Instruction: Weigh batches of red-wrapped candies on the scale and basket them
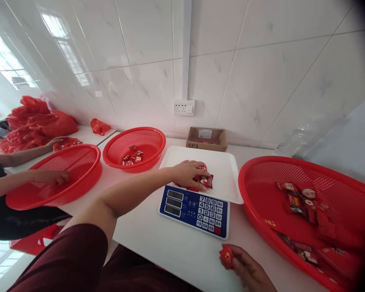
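Note:
My left hand [188,175] reaches over the white tray [223,164] of a digital scale, its fingers curled round several small red candy packets [207,181]. These packets are partly covered by the hand. Below the tray is the scale's blue keypad panel [194,211]; its display digits are too faint to read. Near the table's front edge, my right hand [247,267] pinches one small red wrapped packet [226,256] with gold marks between thumb and fingers.
At the right stands a large red basket [249,190] with red packets. Another red basket [158,140] holds several packets at the back left. A co-worker's hand [53,177] is inside a third basket [88,182]. A cardboard box [207,146] sits against the wall, and red bags [36,121] lie far left.

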`<state>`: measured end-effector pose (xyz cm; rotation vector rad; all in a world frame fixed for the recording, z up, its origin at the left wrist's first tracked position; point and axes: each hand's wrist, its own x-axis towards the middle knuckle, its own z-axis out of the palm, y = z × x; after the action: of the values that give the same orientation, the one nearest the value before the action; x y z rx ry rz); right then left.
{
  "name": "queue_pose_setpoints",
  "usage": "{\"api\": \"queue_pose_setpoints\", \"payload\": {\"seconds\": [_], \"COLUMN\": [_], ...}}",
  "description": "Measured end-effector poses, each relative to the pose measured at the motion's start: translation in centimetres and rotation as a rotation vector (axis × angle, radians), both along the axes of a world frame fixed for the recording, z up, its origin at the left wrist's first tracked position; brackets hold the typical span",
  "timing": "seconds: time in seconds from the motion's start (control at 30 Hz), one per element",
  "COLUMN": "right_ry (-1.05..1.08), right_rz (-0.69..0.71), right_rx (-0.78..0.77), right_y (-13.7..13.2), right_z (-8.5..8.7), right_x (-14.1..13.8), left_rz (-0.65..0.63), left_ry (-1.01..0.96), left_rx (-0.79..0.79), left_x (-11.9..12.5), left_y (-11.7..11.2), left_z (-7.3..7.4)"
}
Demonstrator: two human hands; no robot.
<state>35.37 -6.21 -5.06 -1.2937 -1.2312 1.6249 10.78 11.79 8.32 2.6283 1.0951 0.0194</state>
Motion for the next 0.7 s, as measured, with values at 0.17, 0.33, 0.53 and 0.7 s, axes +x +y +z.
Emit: {"api": "queue_pose_setpoints", "payload": {"seconds": [0.17,0.33,0.53,0.7], "right_ry": [0.072,0.128,0.147,0.013], "right_rz": [-0.082,-0.120,-0.230,-0.234], "right_rx": [0.014,0.056,0.122,0.158], "right_y": [-0.4,-0.5,-0.8,-0.8], "right_z": [-0.4,0.6,1.1,1.0], "right_x": [-0.1,-0.7,-1.6,-2.3], "left_rz": [-0.008,0.054,0.305,0.671], "left_ry": [-0.059,-0.386,-0.882,-0.996], "left_rx": [0.043,0.183,0.221,-0.055], "left_x": [-1.3,-4.0,-10.4,-14.5], "left_y": [-0.2,-4.3,-12.5,-14.8], "left_z": [-0.5,0.7,-1.6,-6.6]}}
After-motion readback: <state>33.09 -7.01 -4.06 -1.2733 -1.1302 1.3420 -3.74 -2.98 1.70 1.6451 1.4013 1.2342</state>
